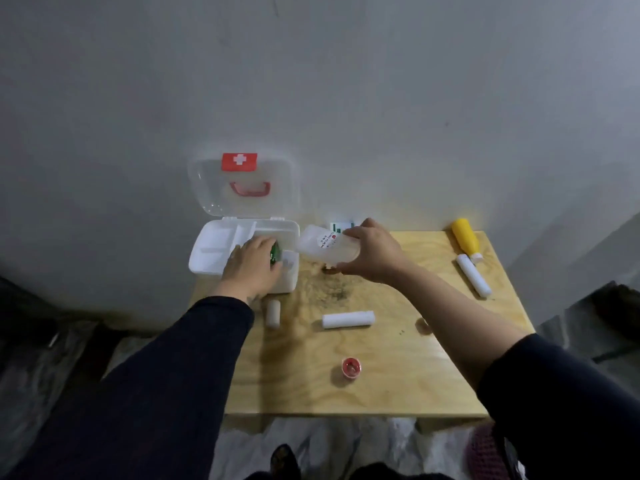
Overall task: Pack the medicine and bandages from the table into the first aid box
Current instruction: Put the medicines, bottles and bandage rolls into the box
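The white first aid box (207, 261) stands open at the table's far left, its clear lid (211, 188) leaning up against the wall. My left hand (251, 265) reaches into the box and holds a small green item (276, 253) inside it. My right hand (372, 251) grips a clear plastic bottle (322, 245) with a white and red label, tilted on its side just right of the box. Two white bandage rolls lie on the table, a short one (273, 313) and a longer one (348, 319). A small red tape roll (352, 367) sits nearer me.
A yellow bottle (465, 237) and a white tube (473, 275) lie at the table's far right. A white and green packet (341, 226) lies behind the bottle by the wall. The wooden table (381, 386) ends close in front of me; dark clutter lies on the floor around it.
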The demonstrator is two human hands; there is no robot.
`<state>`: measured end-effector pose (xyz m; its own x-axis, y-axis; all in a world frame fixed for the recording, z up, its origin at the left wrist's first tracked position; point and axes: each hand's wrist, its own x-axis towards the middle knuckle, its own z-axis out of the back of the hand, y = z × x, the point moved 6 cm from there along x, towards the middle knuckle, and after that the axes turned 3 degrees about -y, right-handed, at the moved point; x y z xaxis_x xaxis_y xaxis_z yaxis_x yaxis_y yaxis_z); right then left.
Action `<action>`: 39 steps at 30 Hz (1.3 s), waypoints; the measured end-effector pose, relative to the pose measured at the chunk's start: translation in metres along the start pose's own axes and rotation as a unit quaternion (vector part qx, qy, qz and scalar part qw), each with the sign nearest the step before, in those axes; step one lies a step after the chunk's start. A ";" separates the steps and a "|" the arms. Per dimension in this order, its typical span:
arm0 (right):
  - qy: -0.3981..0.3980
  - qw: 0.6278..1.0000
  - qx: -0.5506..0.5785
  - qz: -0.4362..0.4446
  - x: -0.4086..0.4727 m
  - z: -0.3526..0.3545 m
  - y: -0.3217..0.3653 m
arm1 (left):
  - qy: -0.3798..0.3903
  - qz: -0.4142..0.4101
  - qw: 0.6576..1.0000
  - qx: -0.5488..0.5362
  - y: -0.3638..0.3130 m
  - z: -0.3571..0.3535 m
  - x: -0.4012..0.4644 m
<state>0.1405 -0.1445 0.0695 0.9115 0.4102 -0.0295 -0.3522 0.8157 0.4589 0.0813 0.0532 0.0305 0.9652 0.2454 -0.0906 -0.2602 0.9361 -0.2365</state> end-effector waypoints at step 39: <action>0.014 0.999 0.045 0.018 0.100 -0.074 0.082 | 0.019 -0.089 0.994 0.054 0.058 0.025 0.069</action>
<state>0.1872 -0.0061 0.0390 0.8920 0.4507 -0.0357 -0.3628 0.7606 0.5383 0.1334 0.1310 0.0350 0.9935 0.0663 -0.0928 -0.0795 0.9860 -0.1464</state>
